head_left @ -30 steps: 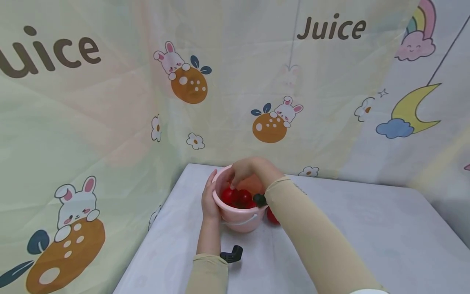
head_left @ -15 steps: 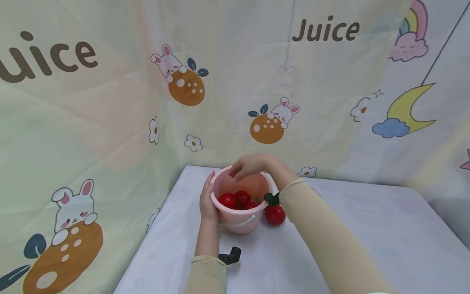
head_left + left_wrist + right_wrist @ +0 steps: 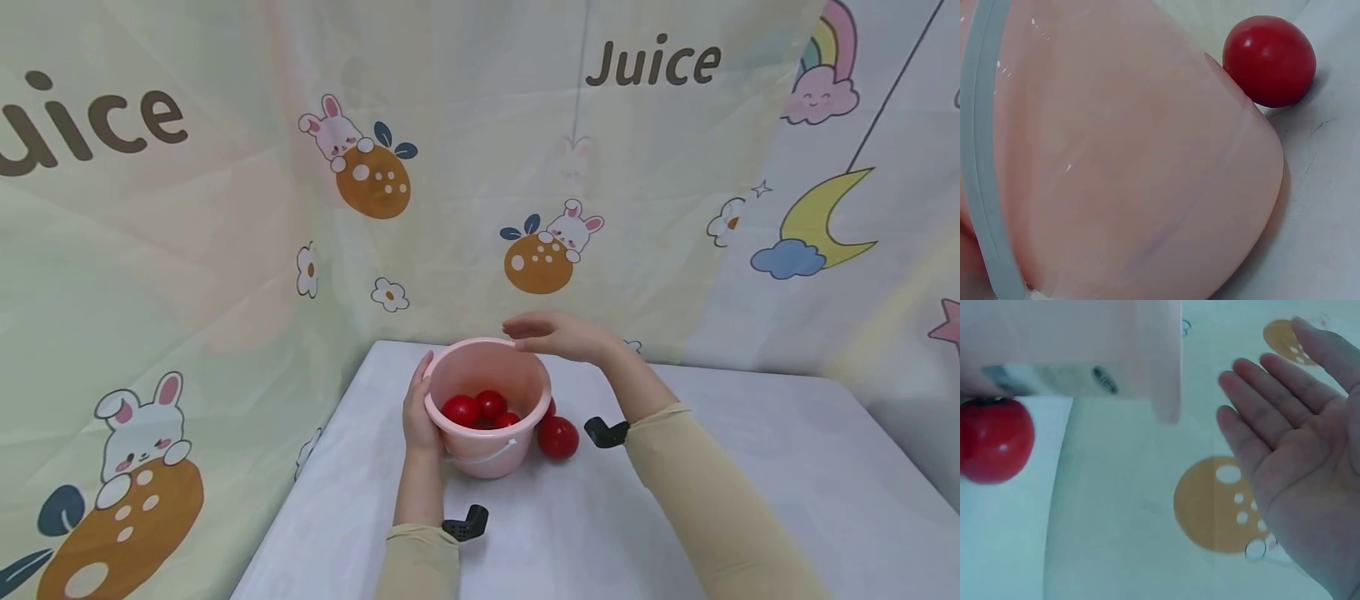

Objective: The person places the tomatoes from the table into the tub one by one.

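A pink bucket point(image 3: 486, 463) with a pale handle point(image 3: 977, 150) stands on the white-covered table, holding several red tomatoes point(image 3: 461, 410). My left hand point(image 3: 422, 415) rests along the bucket's left wall, its fingers straight and reaching up to the rim. Over the far right of the rim is my right hand point(image 3: 558, 335), palm down, with nothing in it; the right wrist view shows its fingers point(image 3: 1260, 403) extended and apart from the bucket wall. Against the bucket's right side lies a tomato point(image 3: 558, 438), and a second tomato point(image 3: 551, 408) shows partly behind it.
A patterned cloth point(image 3: 450, 167) hangs behind the table and along its left side. The white tabletop point(image 3: 720, 467) stretches to the right of the bucket. Each wrist carries a small black camera, such as the right camera point(image 3: 606, 432).
My right hand has risen out of the bucket and moved right to its rim, leaving the tomatoes inside. The tomatoes beside the bucket have come into fuller view. My left hand stays against the bucket.
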`<state>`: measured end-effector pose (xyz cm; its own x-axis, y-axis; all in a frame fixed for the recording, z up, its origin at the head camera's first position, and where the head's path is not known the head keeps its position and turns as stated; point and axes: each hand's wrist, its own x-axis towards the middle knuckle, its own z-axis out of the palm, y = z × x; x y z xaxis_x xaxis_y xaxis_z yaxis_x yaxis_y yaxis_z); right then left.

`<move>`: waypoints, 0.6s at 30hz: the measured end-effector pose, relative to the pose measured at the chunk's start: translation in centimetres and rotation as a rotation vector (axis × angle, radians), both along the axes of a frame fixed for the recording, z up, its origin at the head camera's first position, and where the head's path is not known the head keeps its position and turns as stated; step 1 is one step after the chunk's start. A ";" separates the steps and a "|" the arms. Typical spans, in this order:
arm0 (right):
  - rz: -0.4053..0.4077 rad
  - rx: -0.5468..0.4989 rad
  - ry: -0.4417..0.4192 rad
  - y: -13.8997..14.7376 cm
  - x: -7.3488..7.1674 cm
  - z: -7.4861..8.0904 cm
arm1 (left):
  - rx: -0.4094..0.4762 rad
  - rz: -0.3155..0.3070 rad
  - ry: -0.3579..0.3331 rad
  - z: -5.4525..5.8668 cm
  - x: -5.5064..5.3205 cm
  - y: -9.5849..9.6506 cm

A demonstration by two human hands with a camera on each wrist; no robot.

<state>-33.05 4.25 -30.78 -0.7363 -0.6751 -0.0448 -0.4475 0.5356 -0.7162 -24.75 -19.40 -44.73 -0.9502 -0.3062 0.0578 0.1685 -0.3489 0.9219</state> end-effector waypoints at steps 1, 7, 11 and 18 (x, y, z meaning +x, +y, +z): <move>-0.016 -0.027 -0.004 0.5 0.2 -0.2 | 0.000 0.000 0.000 0.0 0.0 0.0; -0.125 -0.170 0.018 3.8 1.7 -2.4 | 0.003 0.002 0.007 0.1 0.0 0.0; -0.230 -0.233 0.020 5.5 2.7 -4.9 | 0.005 0.005 0.013 0.1 0.0 0.0; -0.373 -0.206 -0.031 7.1 4.6 -10.7 | 0.006 0.000 0.006 0.1 0.1 0.1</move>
<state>-28.47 11.40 -41.44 -0.9321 -0.3602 0.0373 -0.2270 0.5010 -0.8351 -24.65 -19.31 -44.66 -0.9497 -0.3068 0.0622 0.1745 -0.3542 0.9188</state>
